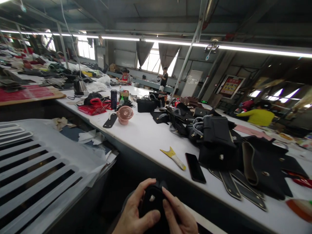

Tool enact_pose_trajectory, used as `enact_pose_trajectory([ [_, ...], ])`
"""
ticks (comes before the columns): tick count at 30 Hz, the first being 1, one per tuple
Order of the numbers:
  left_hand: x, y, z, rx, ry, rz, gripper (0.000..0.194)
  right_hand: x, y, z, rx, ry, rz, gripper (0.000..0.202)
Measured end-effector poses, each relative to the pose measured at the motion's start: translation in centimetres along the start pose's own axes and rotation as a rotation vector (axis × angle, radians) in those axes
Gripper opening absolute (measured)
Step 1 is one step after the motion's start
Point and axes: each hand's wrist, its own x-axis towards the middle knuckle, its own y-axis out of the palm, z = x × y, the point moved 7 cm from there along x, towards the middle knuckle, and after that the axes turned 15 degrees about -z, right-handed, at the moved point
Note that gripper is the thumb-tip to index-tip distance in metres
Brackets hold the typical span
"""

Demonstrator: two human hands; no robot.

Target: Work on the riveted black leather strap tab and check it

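1. Head view: left hand (133, 211) and right hand (179, 214), both closed on black piece (152, 203), below table (146, 136) edge.
2. Risk: piece held off the table; a loosened pinch likely drops it to the floor.
3. Nearby: phone (195, 167), scraper (173, 157).

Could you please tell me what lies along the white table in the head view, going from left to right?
Red tray → pink fan → yellow-handled scraper → black phone → black leather straps.
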Motion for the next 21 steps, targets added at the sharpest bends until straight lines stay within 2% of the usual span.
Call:
enact_pose_trajectory([
  [2, 0.3, 0.2, -0.1, 0.053, 0.048, 0.048, 0.060, 0.3, -0.2, -0.6, -0.048, 0.014, 0.022, 0.029],
  [6, 0.6, 0.3, -0.1, 0.223, 0.209, 0.017, 0.056, 1.1, -0.1, -0.7, -0.002, 0.023, 0.125, 0.032],
  [8, 0.5, 0.8, 0.4, 0.228, 0.197, 0.048, 0.058, 1.5, -0.2, -0.2, 0.013, -0.015, 0.131, 0.026],
  [11, 0.2, 1.5, 1.1, 0.185, 0.093, 0.095, 0.066, 2.0, -0.4, 0.0, -0.010, -0.049, 0.095, 0.022],
  [14, 0.2, 1.7, 1.0, 0.220, 0.025, 0.095, 0.072, 2.0, -0.2, -1.1, 0.076, 0.077, 0.119, 0.029],
  [17, 0.3, 2.0, 0.3, 0.255, 0.056, 0.110, 0.065, 1.6, 0.2, -2.5, 0.190, 0.228, 0.148, 0.031],
  [21, 0.3, 2.3, 0.0, 0.262, 0.142, 0.131, 0.059, 1.5, 0.2, -2.7, 0.214, 0.245, 0.106, 0.031],
])
